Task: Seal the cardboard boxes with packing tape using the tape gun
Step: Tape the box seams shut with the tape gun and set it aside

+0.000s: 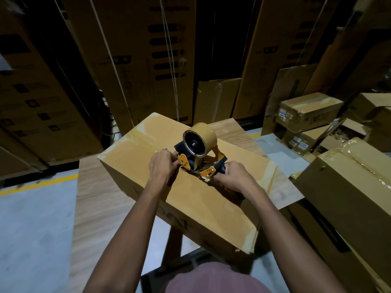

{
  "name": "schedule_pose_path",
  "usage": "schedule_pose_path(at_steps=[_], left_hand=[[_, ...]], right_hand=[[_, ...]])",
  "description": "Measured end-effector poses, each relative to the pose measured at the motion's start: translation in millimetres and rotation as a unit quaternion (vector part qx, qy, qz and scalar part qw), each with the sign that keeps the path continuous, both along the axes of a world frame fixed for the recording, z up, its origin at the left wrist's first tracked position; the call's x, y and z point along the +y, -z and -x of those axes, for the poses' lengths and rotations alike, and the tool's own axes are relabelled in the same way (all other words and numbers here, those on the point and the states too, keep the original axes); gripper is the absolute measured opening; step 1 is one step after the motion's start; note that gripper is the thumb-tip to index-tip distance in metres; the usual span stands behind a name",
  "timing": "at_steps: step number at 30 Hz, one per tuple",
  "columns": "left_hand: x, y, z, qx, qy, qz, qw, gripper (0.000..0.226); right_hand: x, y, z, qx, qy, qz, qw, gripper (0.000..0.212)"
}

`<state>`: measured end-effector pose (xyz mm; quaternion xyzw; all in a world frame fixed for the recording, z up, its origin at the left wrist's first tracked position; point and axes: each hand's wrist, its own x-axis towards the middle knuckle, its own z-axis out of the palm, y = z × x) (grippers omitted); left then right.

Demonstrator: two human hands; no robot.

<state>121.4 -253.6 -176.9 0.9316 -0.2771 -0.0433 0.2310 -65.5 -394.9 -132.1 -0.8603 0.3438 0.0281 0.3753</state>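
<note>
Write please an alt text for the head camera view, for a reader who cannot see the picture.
A person's two hands work a yellow tape gun on top of a cardboard box lying on a wooden table. The right hand grips its handle; the left hand holds its front. Stacked cartons stand behind.

Yellow tape gun upright atop partly taped cardboard box

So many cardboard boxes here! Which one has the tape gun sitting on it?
The box on the wooden table, directly before the person. The tape gun rests on its top, held by both hands; the other boxes lie stacked off to the right.
</note>
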Motion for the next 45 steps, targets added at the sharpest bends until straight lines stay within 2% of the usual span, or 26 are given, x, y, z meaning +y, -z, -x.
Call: schedule_pose_path(at_steps=[6,10,12,15,19,25,31,34,36,45], left_hand=[[-5,3,5,0.018,0.003,-0.004,1.000,0.028],[-19,-1,30,-0.008,-0.007,-0.036,0.999,0.019],[-23,1,43,-0.010,-0.011,-0.016,1.000,0.028],[-23,10,42,-0.006,-0.023,0.001,1.000,0.015],[-23,12,41,-0.009,-0.027,-0.005,1.000,0.016],[-18,12,40,0.011,0.001,-0.014,1.000,0.027],[-20,13,41,-0.007,0.037,-0.044,0.998,0.030],[-24,0,61,-0.019,0.091,-0.034,0.995,0.025],[-30,-4,81,-0.026,0.116,-0.059,0.991,0.022],[-32,0,92,0.026,0.077,-0.029,0.996,0.020]], right_hand=[[-18,0,38,0.010,-0.011,0.014,1.000,0.026],[-17,5,34,0.003,-0.017,0.021,1.000,0.020],[-20,7,34,-0.003,-0.006,0.009,1.000,0.026],[-23,6,37,-0.019,0.000,-0.003,1.000,0.032],[-19,6,37,-0.014,-0.010,0.002,1.000,0.035],[-35,-14,61,0.033,-0.021,0.019,0.999,0.017],[-44,-15,90,0.030,0.018,-0.014,0.999,0.016],[-33,-12,90,0.026,0.003,0.030,0.999,0.024],[-29,-12,92,0.018,-0.002,0.049,0.999,0.031],[-32,-18,95,0.017,-0.020,0.028,0.999,0.015]])
